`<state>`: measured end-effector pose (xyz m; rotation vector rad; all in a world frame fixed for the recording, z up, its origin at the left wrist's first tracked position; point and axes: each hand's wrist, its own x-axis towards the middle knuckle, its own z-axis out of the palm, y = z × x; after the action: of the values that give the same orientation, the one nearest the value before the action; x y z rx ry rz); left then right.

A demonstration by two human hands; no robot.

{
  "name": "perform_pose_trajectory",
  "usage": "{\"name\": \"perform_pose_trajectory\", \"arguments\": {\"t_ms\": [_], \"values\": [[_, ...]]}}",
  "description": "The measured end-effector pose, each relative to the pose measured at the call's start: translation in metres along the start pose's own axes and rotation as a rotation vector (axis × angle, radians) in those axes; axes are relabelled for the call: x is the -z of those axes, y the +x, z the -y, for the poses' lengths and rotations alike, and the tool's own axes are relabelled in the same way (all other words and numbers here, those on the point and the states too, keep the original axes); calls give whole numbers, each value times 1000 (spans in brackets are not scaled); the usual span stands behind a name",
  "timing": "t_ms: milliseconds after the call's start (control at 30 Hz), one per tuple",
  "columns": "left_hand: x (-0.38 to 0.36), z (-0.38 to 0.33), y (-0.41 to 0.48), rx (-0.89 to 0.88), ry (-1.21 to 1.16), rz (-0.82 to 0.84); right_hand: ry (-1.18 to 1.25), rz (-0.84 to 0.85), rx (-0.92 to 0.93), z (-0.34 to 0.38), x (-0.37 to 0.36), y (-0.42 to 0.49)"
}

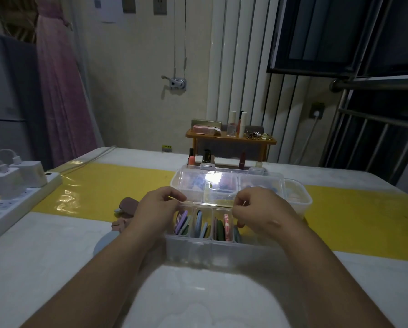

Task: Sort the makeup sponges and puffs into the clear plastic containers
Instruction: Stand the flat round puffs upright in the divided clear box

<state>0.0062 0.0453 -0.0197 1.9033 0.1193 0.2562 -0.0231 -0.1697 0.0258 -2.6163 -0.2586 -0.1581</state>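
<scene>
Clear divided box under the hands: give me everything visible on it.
The box is clear plastic, rectangular, upright on the white table. Dividers make at least three narrow compartments; flat puffs stand on edge inside: purple and green, blue, then green and pink-patterned. Its clear lid is open, tilted back, two latch tabs on its far edge. The left hand and right hand pinch the lid's near edge; the right hand hides the box's right end.
</scene>
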Motion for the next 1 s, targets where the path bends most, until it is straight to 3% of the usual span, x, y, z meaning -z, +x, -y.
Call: {"name": "perform_pose_trajectory", "arguments": {"t_ms": [300,500,700,767,1000], "values": [[2,-5,-4,-48,23,-6,71,-20,-9,0,-1,0],[7,-3,-1,-90,148,-119,142,-107,44,-3,-8,4],[22,7,7,-258,678,-385,136,-117,95,-3,-14,7],[28,9,9,-216,805,-412,136,-119,93,-3,-15,7],[38,22,15,-38,849,-288,146,-93,119,-3,-15,5]]}}
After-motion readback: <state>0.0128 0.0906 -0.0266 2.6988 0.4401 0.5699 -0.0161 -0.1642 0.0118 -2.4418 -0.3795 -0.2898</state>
